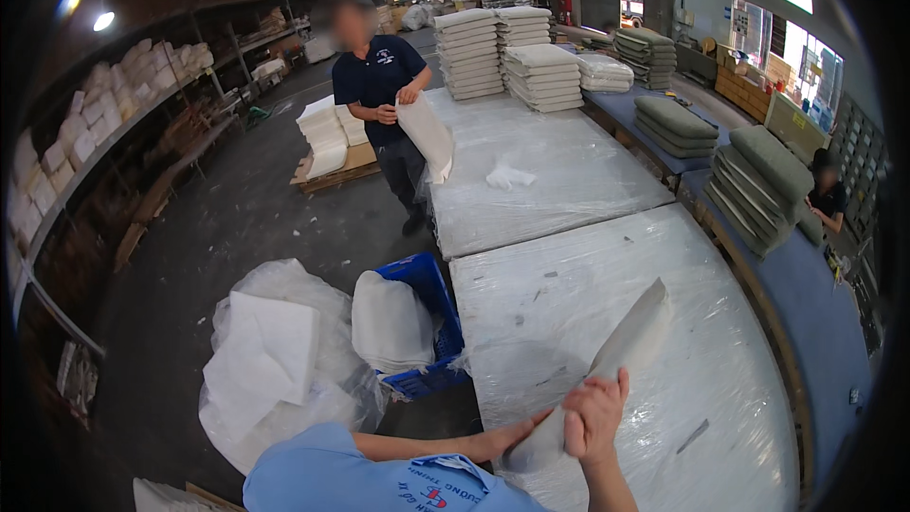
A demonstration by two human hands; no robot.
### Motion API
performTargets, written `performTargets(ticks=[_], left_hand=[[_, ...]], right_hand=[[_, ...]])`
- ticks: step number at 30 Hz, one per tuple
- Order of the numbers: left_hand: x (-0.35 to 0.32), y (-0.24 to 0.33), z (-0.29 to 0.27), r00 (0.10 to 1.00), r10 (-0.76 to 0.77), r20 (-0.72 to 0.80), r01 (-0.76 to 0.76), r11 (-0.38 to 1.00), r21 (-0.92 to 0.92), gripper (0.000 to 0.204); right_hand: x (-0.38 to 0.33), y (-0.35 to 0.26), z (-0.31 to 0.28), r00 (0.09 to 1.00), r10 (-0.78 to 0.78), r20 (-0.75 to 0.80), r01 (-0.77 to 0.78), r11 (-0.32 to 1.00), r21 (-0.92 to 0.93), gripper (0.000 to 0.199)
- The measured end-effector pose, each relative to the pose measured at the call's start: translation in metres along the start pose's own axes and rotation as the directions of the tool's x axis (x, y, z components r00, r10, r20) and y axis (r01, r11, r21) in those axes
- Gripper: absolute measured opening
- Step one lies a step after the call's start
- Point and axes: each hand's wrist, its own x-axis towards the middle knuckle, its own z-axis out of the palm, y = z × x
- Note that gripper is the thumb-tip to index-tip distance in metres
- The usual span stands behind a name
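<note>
I hold a flat white foam cushion pad (633,337) on edge above a plastic-wrapped white table (682,256). My right hand (595,414) grips the pad's near end from the right. My left hand (523,432) presses flat against the pad's near left side. The pad points away from me, up and to the right.
A blue crate (434,292) with stacked white pads (391,322) stands left of the table, beside a plastic bag of foam pads (270,351). A person in a dark shirt (377,76) holds a white pad (427,136) at a farther table. Cushion stacks (540,76) fill the back; green cushions (763,180) lie right.
</note>
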Motion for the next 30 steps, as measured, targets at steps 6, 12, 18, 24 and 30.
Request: performTargets(ticks=[6, 12, 18, 24, 30], left_hand=[[0.001, 0.025, -0.036, 0.949, 0.296, -0.107, -0.261, 0.93, 0.258, 0.082], [0.031, 0.018, -0.056, 0.885, 0.34, -0.319, 0.009, 0.671, 0.741, 0.093], [0.066, -0.006, -0.071, 0.791, 0.507, -0.342, 0.103, 0.44, 0.892, 0.079], [0.105, 0.08, -0.051, 0.85, 0.523, 0.055, -0.18, 0.191, 0.965, 0.062], [0.092, 0.107, -0.027, 0.948, 0.245, 0.203, -0.208, -0.004, 0.978, 0.066]], right_hand=[[0.068, 0.031, 0.019, 0.976, 0.172, -0.135, -0.178, 0.983, -0.038, 0.025], [0.087, 0.075, -0.005, 0.922, 0.258, -0.288, -0.295, 0.951, -0.093, 0.035], [0.051, 0.078, -0.046, 0.796, 0.372, -0.478, -0.417, 0.909, 0.014, 0.04], [-0.021, 0.078, -0.098, 0.379, 0.655, -0.653, -0.479, 0.743, 0.467, 0.054], [-0.103, 0.054, -0.056, 0.089, 0.757, -0.647, -0.437, 0.613, 0.658, 0.061]])
